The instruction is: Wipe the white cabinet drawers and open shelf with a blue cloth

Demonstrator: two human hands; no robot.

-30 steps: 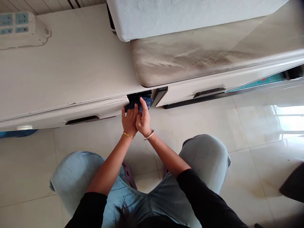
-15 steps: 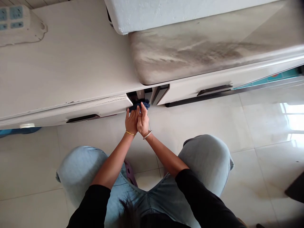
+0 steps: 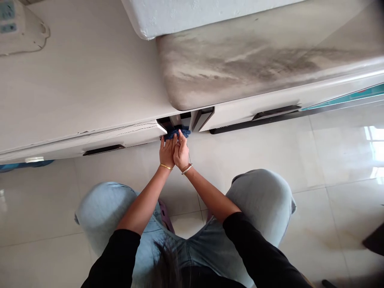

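One dark blue cloth [image 3: 185,133] sits bunched at the front, lower edge of the dark recess [image 3: 165,122] in the white cabinet front. Both hands meet it from the near side: the left hand [image 3: 167,153] has its fingers stretched forward against the cloth, and the right hand [image 3: 181,154] lies alongside, touching the left, one finger extended onto the fabric. Whether either set of fingers grips the cloth or only presses it, I cannot tell, as the tips are partly hidden. Handling it well here probably means spreading the bunch under the fingertips, pushing evenly with both hands, and minding the recess's corners, where knuckles or the silver bangle [image 3: 187,169] could knock. To the left is a drawer handle [image 3: 103,150]; to the right, another handle [image 3: 276,112]. Below, pale tiles [image 3: 258,150] leave the forearms room.
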